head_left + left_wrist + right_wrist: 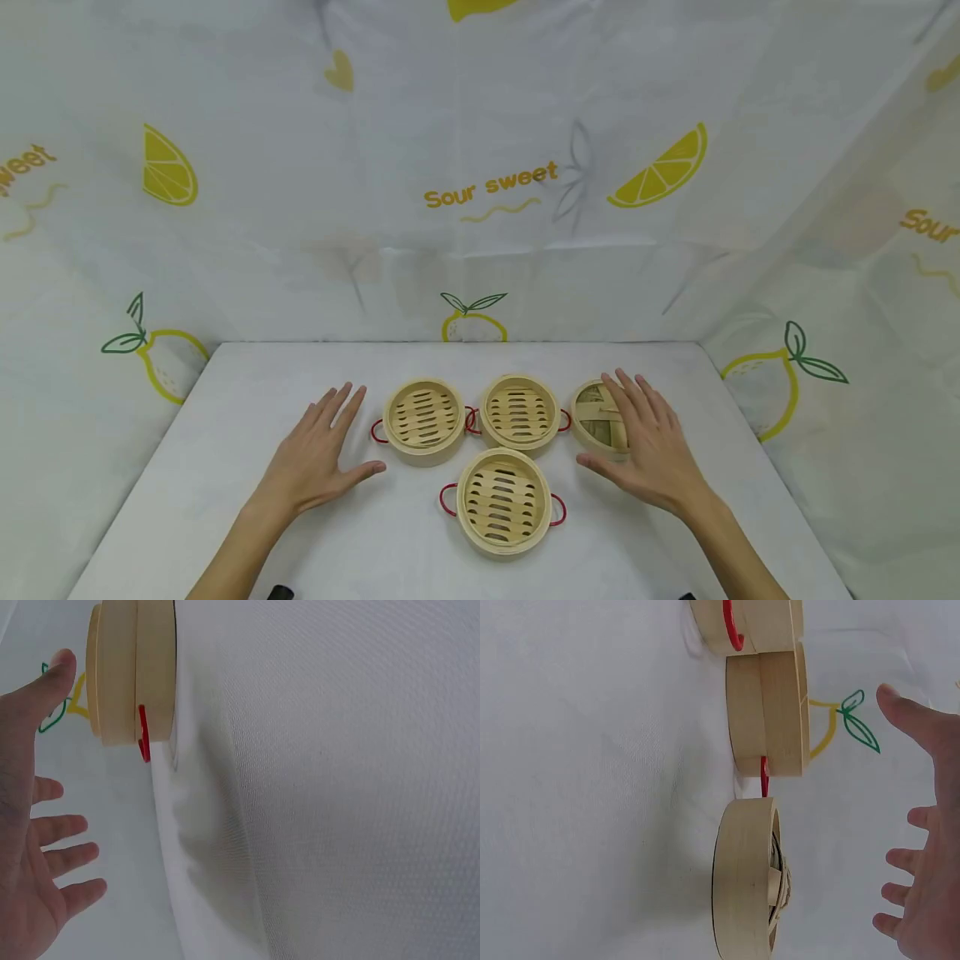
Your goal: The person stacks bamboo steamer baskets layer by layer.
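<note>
Three round bamboo steamer baskets with slatted bottoms and red side handles sit on the white table: a left basket [425, 419], a middle basket [519, 414] and a front basket [503, 504]. Right of the middle one lies a woven bamboo lid [597, 412], partly hidden behind my right hand [654, 450]. That hand hovers with fingers spread and holds nothing; in the right wrist view the lid [744, 881] stands apart from its fingers. My left hand [315, 454] is held left of the left basket, fingers spread, nothing in it. The left wrist view shows a basket's side [139, 671] beyond the thumb.
White cloth covers the table [225, 400]. Behind it and at both sides hangs a pale curtain [292, 167] printed with lemons and lettering. Small dark objects poke in at the bottom edge, one near the left forearm [281, 592].
</note>
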`<state>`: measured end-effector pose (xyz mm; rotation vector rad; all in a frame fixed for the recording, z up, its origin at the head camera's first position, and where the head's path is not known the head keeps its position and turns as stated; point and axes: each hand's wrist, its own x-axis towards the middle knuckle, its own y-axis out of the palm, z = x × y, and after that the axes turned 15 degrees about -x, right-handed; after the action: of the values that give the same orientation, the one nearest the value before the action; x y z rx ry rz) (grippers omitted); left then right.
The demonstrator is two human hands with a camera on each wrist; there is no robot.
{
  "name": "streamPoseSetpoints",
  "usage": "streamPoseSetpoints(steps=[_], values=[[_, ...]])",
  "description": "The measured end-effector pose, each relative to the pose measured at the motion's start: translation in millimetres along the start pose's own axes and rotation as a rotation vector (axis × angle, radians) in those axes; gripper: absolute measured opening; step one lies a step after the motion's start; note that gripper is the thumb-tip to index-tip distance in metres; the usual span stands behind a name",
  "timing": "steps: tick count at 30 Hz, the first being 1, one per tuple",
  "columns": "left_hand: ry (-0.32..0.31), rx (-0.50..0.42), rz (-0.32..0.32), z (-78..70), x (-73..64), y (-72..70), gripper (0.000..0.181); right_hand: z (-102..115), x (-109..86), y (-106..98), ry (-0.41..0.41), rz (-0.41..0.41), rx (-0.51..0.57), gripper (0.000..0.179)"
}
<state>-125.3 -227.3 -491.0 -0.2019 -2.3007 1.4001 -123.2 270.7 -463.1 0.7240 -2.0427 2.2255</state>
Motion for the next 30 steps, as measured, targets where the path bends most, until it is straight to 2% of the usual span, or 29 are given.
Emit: streamPoseSetpoints(steps=[5,10,19,25,30], values=[[-0.035,-0.097,0.002,-1.9,-3.2,1.0,0.108,5.2,-3.7,-3.4,0.011,0.046,0.106,0.116],[-0.076,-0.191,0.024,-3.4,-5.3,3.2,0.104,9.9,-6.8,-5.2,0.001,0.053,0.188,0.117],[-0.113,-0.285,0.075,-3.6,-4.5,7.6,0.096,21.2,-15.3,-7.5,0.025,0.124,0.371,0.112],[-0.134,-0.329,0.108,-3.3,-1.3,9.2,0.090,27.8,-23.5,-6.2,0.029,0.144,0.416,0.106],[-0.126,-0.393,0.121,0.0,1.8,13.8,0.085,32.6,-29.9,-2.1,0.006,0.141,0.436,0.100]])
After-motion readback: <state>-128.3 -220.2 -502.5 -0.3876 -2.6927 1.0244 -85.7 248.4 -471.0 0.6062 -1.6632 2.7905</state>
